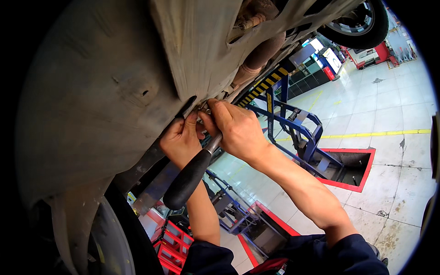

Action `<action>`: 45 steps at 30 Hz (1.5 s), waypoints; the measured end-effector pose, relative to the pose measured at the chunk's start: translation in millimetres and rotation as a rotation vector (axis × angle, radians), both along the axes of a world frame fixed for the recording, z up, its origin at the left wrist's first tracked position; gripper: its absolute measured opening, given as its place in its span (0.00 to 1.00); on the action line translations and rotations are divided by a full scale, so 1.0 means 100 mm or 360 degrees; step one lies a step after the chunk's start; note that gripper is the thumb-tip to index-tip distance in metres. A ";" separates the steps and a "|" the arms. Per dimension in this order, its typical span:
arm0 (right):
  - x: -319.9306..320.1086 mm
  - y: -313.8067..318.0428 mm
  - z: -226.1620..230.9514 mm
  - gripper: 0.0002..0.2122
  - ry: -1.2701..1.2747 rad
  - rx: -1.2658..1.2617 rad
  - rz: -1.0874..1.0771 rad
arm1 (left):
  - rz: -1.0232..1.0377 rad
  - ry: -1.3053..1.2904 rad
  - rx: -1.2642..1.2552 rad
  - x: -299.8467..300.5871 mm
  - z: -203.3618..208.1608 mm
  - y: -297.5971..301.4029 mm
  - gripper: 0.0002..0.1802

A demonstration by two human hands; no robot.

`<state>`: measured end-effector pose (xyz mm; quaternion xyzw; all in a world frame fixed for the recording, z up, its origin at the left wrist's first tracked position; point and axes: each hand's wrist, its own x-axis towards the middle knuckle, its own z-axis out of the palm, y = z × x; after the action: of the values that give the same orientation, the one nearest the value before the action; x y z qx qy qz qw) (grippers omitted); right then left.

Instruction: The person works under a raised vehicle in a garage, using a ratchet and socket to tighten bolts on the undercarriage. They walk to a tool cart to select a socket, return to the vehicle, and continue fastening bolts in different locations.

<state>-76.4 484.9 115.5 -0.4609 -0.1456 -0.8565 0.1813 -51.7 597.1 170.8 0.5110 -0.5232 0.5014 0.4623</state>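
Head view: ratchet is held at its metal neck by right hand, fingers curled shut round it, black grip hanging down-left. Left hand is pinched on the ratchet head, pressed against underbody panel. Blue lift is seen right of ratchet, red rack below it.

Bright glossy floor glare, shadowed underbody, black fisheye corners, sharp focus.

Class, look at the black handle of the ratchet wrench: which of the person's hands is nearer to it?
Left. The left hand sits just above the black handle; the right hand grips the metal shaft higher up.
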 end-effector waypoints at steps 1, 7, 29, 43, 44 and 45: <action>0.04 -0.01 0.00 0.12 -0.0071 0.0021 -0.0003 | -0.0016 0.0076 -0.0034 -0.01 -0.01 -0.03 0.17; 0.04 -0.02 0.00 0.14 -0.0134 -0.0026 0.0257 | -0.0053 0.0072 -0.0005 0.02 -0.01 -0.02 0.17; -0.06 0.16 0.04 0.11 -0.0016 0.0046 0.1031 | -0.0156 0.0011 0.0070 0.06 0.06 0.04 0.15; -0.14 0.09 -0.01 0.07 0.0133 0.0065 0.0951 | 0.0020 -0.0322 0.0079 0.17 0.04 0.03 0.13; -0.12 0.06 0.01 0.08 0.0034 0.0026 0.0606 | 0.0067 -0.0439 0.0057 0.14 0.06 0.03 0.13; -0.12 0.03 0.03 0.09 0.0028 0.0036 0.0544 | -0.0022 -0.0111 0.0089 0.05 0.03 0.05 0.15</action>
<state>-88.7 488.1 118.9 -0.4349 -0.2105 -0.8107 0.3308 -46.9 601.7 173.6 0.5024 -0.5563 0.5009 0.4327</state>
